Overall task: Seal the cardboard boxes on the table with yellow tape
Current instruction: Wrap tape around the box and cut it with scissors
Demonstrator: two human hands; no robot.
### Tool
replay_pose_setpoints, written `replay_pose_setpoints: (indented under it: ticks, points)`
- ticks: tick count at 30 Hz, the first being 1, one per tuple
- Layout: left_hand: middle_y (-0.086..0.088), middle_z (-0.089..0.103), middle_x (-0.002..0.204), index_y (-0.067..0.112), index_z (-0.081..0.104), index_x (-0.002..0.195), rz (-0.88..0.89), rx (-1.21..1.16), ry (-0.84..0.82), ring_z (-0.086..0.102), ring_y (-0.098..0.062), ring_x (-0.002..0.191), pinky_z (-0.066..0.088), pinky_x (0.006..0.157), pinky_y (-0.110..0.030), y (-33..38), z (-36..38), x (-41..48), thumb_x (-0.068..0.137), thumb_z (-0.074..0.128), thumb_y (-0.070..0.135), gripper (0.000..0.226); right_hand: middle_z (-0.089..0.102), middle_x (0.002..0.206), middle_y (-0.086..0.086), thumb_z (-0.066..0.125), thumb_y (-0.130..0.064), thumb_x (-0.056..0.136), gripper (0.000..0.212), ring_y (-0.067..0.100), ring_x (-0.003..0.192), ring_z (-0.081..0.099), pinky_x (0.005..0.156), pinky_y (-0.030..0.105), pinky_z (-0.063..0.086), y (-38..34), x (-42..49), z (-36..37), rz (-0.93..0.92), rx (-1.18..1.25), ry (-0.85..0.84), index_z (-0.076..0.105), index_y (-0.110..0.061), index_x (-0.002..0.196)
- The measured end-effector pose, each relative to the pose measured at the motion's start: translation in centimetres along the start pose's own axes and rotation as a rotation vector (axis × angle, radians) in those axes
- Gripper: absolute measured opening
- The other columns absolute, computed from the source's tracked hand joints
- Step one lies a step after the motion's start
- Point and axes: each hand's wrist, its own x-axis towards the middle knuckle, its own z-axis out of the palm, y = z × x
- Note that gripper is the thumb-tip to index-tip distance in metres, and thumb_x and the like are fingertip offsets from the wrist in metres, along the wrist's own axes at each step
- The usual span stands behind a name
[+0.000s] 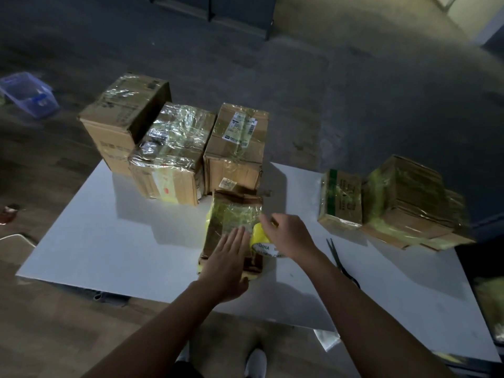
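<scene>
One brown cardboard box (234, 214) near the white tabletop's (109, 241) near edge was pressed by the flat left hand (226, 266); a yellow tape roll (260, 238) beside it was gripped by the right hand (289, 236).

**Setting:** a plain packing or dispatch workroom, dimly lit.

**Evidence noted:**
- One white table (109, 241), used as the work surface.
- Three cardboard boxes (174, 148), grouped at its far left. They are wrapped in glossy film, and printed shipping labels are borne on some.
- Two further taped boxes (395, 203), set at its right edge.
- One yellow tape roll (260, 238) at the near middle.
- One pair of black scissors (341, 260), laid on the tabletop.
- A rough, stained grey floor (354, 91), seen around the table, on which a blue plastic crate (27, 92) is set.
- A dark cabinet (218, 12), placed at the far side.
</scene>
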Motion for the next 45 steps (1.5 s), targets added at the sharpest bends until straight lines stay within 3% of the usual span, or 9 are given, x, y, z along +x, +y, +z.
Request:
replay_pose_setpoints:
  ticks: [4,6,9,13,20,24,27,36,45]
  points:
    - [-0.017,-0.025,0.148,0.0,0.004,0.152,0.019,0.055,-0.012,-0.022,-0.029,0.141,-0.015,0.114,-0.041,-0.5,0.4,-0.2,0.09,0.05,0.047,0.09,0.054,0.065,0.01,0.049,-0.063,0.088,0.065,0.021,0.061,0.052,0.06,0.035,0.041,2.4,-0.8,0.7,0.068,0.362,-0.08,0.056,-0.001,0.072]
    - [-0.018,-0.023,0.147,-0.002,0.01,0.151,0.031,0.078,-0.024,-0.02,-0.031,0.142,-0.013,0.117,-0.043,-0.4,0.4,0.0,0.091,0.05,0.045,0.087,0.045,0.061,0.007,0.047,-0.073,0.081,0.076,0.015,0.058,0.047,0.059,0.033,0.038,2.7,-0.9,1.2,0.067,0.42,-0.066,0.055,0.002,0.072]
    - [-0.022,-0.011,0.15,-0.003,0.02,0.149,0.046,0.105,-0.011,-0.004,-0.034,0.146,0.001,0.12,-0.047,-0.5,0.9,0.1,0.084,0.058,0.041,0.087,0.033,0.055,0.001,0.051,-0.057,0.09,0.058,0.012,0.052,0.034,0.055,0.03,0.028,2.0,-0.5,1.3,-0.012,0.315,-0.044,0.046,-0.01,0.057]
    - [-0.026,0.036,0.146,-0.002,0.035,0.141,0.025,0.119,-0.002,0.033,-0.036,0.137,0.029,0.11,-0.049,-0.8,1.5,0.2,0.06,0.079,0.041,0.102,0.032,0.048,-0.002,0.056,-0.047,0.092,0.054,0.016,0.049,0.034,0.05,0.03,0.025,3.5,-0.2,-0.4,-0.032,0.111,0.023,0.037,-0.017,0.051]
    - [-0.026,0.036,0.146,-0.002,0.034,0.141,0.022,0.137,-0.02,0.031,-0.037,0.137,0.029,0.108,-0.053,-0.7,1.8,0.3,0.055,0.082,0.041,0.108,0.025,0.047,0.0,0.059,-0.041,0.092,0.059,0.026,0.054,0.034,0.053,0.03,0.026,6.8,-0.6,0.5,-0.042,-0.135,-0.005,0.025,-0.017,0.049]
    - [-0.029,0.003,0.156,0.014,-0.01,0.15,-0.015,0.108,-0.041,0.004,-0.044,0.145,0.006,0.117,-0.054,0.4,1.1,0.8,0.079,0.067,0.034,0.106,0.035,0.053,-0.002,0.049,-0.047,0.095,0.053,0.019,0.055,0.038,0.055,0.027,0.03,7.1,0.3,1.8,-0.013,-0.125,-0.098,0.034,-0.02,0.053]
    - [-0.036,0.004,0.153,0.033,-0.027,0.146,-0.048,0.178,-0.113,0.013,-0.05,0.141,0.021,0.114,-0.059,1.9,-0.3,2.3,0.085,0.064,0.038,0.109,0.051,0.066,0.001,0.042,-0.052,0.097,0.051,0.018,0.062,0.048,0.061,0.027,0.036,6.8,0.5,2.6,0.028,-0.094,-0.135,0.061,-0.01,0.074]
    - [-0.019,0.017,0.153,0.022,0.017,0.151,0.076,0.316,-0.239,0.03,-0.056,0.132,0.051,0.09,-0.057,1.5,-2.5,3.6,0.083,0.07,0.041,0.089,0.056,0.065,0.001,0.036,-0.055,0.098,0.049,0.015,0.064,0.055,0.055,0.025,0.036,8.7,-1.4,2.1,0.115,0.072,-0.166,0.062,-0.018,0.079]
    - [-0.011,0.038,0.151,0.017,0.051,0.133,0.284,0.058,0.058,0.064,-0.032,0.091,0.057,0.059,-0.035,-3.0,-3.9,1.9,0.06,0.081,0.057,0.088,0.034,0.049,-0.006,0.053,-0.038,0.096,0.049,0.01,0.049,0.035,0.051,0.027,0.028,5.4,0.1,-1.9,-0.082,0.262,0.039,0.037,-0.022,0.053]
